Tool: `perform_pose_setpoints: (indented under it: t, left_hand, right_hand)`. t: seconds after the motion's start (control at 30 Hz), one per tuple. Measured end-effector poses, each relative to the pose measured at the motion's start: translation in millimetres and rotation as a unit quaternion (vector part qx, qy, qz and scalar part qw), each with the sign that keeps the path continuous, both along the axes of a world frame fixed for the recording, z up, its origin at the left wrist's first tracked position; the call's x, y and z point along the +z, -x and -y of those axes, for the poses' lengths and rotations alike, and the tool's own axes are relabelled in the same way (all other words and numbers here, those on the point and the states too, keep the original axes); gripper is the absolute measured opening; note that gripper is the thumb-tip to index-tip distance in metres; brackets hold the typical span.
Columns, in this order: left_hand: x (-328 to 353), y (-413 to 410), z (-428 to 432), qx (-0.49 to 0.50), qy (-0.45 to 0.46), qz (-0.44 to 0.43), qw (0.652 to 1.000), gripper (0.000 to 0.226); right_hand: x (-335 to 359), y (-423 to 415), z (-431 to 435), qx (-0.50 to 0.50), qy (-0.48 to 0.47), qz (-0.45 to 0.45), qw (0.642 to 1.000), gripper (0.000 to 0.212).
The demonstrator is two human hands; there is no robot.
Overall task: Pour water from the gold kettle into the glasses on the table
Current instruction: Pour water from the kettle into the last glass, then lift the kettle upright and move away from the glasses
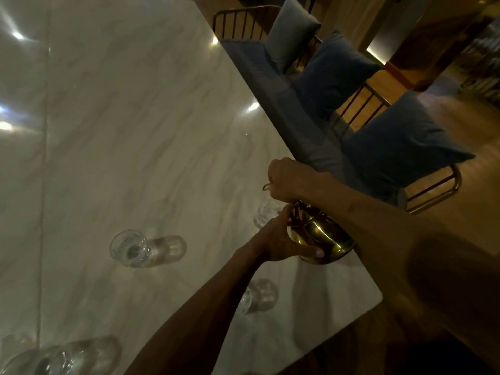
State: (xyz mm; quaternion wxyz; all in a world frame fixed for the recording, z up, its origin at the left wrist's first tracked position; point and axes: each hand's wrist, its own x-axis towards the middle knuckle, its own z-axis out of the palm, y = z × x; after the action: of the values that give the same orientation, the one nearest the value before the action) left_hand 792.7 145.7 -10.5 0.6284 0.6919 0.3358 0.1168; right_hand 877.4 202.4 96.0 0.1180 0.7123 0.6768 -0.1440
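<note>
Gold kettle (323, 236) sits at the right edge of the marble tabletop (135, 117), near the front corner, body tilted; cannot tell whether its base touches the surface. Right hand (288, 180) is on top, fingers clenched round the kettle's thin handle (266, 186), forearm coming in from the right; left hand (278, 240) cups the kettle's side from the left, fingers curled against the belly and thumb (311, 251) pressed across the lower front; so both hands are grasping the kettle. Near glass (266, 212) stands just beside the kettle on its left, partly hidden by the left hand; blurred, fill level unreadable. Centre glass (131, 249) stands well apart to the left, upright, on open marble; front glass (259, 295) sits below the kettle, partly under the left forearm. Corner glasses (75, 357) cluster at bottom left, blurred; count unclear. Bench (284, 98) with a metal rail back runs along the tabletop's right side, carrying blue cushions (335, 71); wooden floor (460, 125) beyond. Lighting dim; lamp glints on the marble.
</note>
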Motion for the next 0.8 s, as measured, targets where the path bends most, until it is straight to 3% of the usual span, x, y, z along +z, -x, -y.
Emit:
perform_pose_setpoints:
  t: [0.2,0.5,0.67,0.8]
  left_hand:
    - [-2,0,0,-0.003,-0.014,-0.007,1.000,0.114]
    - [-7,3,3,-0.052,-0.093,-0.006,0.994,0.112]
    - [-5,9,6,-0.072,-0.161,-0.008,0.984,0.121]
    - [8,23,13,-0.095,-0.226,0.005,0.969,0.124]
  right_hand:
    - [2,-3,7,0.003,-0.018,-0.018,1.000,0.017]
    - [5,-23,45,-0.084,-0.102,-0.094,0.987,0.022]
    - [12,-23,76,-0.139,-0.164,-0.118,0.969,0.032]
    - [25,-10,100,-0.181,-0.198,-0.123,0.955,0.026]
